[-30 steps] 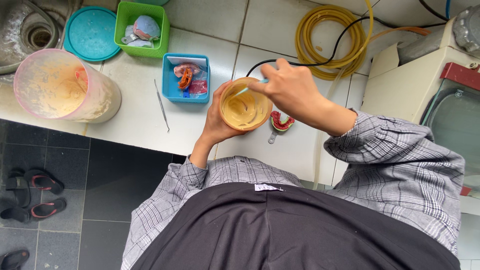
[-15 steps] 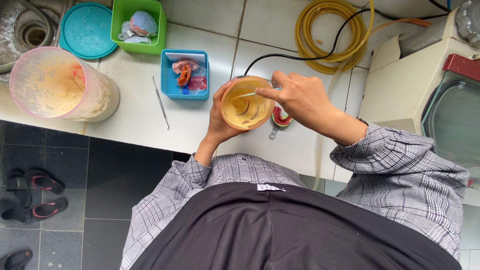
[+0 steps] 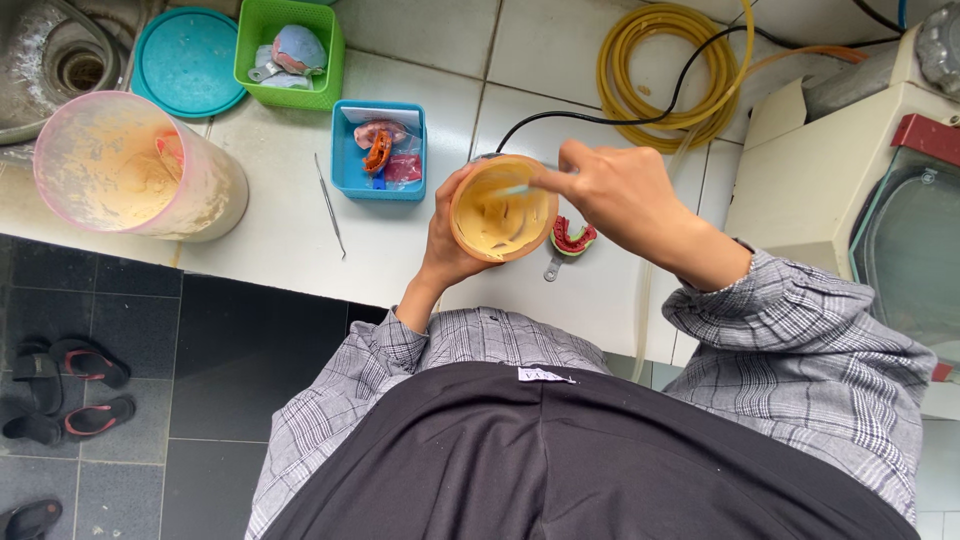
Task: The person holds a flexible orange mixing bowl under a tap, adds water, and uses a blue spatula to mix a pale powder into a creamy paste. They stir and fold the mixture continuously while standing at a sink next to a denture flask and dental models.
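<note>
Dental lab / wet workbench. White tiled counter (image 3: 300, 240) w/ sink drain (image 3: 75, 65), red impression tray (image 3: 572, 240), small bins w/ dental casts: blue (image 3: 378, 150), green (image 3: 290, 50). Metal instrument (image 3: 329, 203), coiled yellow hose (image 3: 670, 75), beige machine (image 3: 850, 200). Dark tile floor, sandals (image 3: 65, 385).

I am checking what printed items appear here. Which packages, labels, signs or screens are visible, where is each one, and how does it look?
Small clear packet: in the blue tray left of the yellow bowl, holding something red.
White label: small rectangle on the dark garment at the person's waist; marks too small to tell.
Signs, screens: none seen.
</note>
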`<state>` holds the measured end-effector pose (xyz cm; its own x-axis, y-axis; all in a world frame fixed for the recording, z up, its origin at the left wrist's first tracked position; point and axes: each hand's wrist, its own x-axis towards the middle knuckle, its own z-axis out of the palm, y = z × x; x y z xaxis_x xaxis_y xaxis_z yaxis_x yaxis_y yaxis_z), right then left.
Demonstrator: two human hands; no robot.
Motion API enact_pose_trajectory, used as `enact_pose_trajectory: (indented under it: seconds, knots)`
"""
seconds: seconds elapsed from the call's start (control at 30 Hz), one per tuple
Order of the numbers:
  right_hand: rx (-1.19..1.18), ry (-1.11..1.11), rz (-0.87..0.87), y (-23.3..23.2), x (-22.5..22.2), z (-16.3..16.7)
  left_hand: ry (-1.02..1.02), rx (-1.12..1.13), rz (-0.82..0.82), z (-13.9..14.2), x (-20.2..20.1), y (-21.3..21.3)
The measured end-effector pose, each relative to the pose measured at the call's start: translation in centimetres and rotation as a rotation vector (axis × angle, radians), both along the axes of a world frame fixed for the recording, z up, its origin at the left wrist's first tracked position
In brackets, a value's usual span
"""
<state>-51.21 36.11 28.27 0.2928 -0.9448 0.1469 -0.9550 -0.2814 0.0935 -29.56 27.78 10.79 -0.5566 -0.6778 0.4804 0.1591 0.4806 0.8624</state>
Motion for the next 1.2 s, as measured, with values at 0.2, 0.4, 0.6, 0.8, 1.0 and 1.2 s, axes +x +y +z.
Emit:
enact_pose_trajectory:
  seconds: [0.2,0.4,0.6,0.8,1.0,1.2]
  knots:
    - [0.054,0.049,0.071,0.3,0.6,0.9,-0.020,0.055,-0.004,0.0,0.1,0.3]
    - [-0.162,0.010,0.071,-0.8,1.0,1.1,0.003,-0.077,-0.004,0.5,-0.1,0.5]
    - [0.191,-0.056,-0.291,0.7,-0.3,0.0,0.065,-0.145,0.082,0.3,-0.6,1.7]
    - [0.709,-0.618,-0.404,1.9,-1.9,-1.5,0.058,-0.189,0.165,0.1,-1.4,2.7]
    - [0.368,-0.669,-0.204,3.6,-0.6,-1.4,0.060,-0.133,0.114,0.6,-1.0,1.7]
    - [0.181,-0.207,-0.154,4.6,1.4,-0.7,0.047,-0.105,0.122,0.9,-1.1,1.7]
